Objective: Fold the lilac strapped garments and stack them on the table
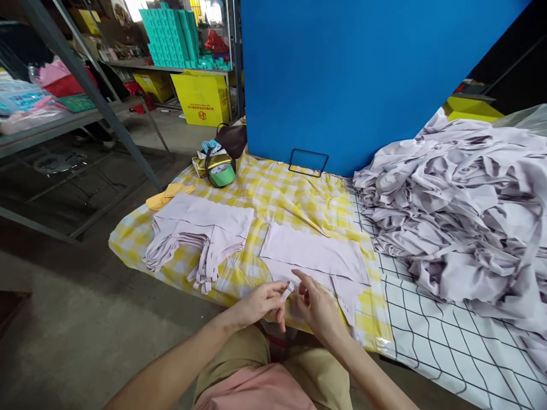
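Note:
A pale lilac strapped garment (316,250) lies flat on the yellow checked cloth in front of me. At its near edge, my left hand (265,303) pinches a narrow lilac strap (288,291) between thumb and fingers. The strap's end stands up towards my right hand (318,310). That hand is close beside the strap, index finger stretched out and the other fingers loosely bent, with nothing visible in it. The garment's other strap (342,296) lies to the right, partly over the cloth. On the left is a layered stack of similar garments (200,222), straps hanging towards me.
A large heap of lilac fabric (461,210) covers the right side, on a white grid-patterned cloth (427,324). A blue panel (342,80) rises behind the yellow checked cloth (273,193). At the back left are a green tape roll (223,175), a dark bag (233,139) and orange-yellow pieces (168,195).

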Tool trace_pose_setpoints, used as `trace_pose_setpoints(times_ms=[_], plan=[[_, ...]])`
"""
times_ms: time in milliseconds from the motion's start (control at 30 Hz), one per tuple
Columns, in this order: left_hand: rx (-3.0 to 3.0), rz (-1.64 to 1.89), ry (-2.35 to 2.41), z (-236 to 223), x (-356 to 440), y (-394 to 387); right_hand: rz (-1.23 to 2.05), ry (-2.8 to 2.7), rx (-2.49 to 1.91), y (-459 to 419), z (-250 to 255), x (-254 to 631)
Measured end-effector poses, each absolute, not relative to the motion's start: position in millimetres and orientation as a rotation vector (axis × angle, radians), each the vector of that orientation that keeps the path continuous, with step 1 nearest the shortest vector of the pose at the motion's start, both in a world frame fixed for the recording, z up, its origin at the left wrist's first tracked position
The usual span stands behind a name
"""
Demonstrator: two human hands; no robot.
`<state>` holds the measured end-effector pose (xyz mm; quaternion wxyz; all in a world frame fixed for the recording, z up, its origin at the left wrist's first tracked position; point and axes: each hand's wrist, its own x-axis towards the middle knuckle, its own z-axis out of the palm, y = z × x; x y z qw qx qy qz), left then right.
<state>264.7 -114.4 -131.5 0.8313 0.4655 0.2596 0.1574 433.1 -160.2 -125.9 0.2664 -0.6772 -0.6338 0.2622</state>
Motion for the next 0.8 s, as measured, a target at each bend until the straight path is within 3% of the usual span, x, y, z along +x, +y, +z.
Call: trace_pose_setpoints(times_ms=[200,333,533,700,800], plan=[[0.998,0.331,0.562,-130.9,267.6,-111.7,0.395,-2.013,-1.828,-148.0,-130.7,432.1],[1.127,0.296,0.575,-127.3,268.2,-107.0,0.366,-2.007,-1.822,-144.0,-137.0,437.9],[2.057,0.515,0.900,-122.7,281.6,-70.7,0.675,-1.519,-1.851,-136.0,-138.1,443.0],[2.610,0.402,0.794,-131.0,301.2,-40.7,1.141,-1.036,-1.676,-126.5,-132.4,442.9],[2.766,0.349,0.734,-138.5,307.9,-34.1,1.207,-0.958,-1.633,-122.4,-131.9,444.9]])
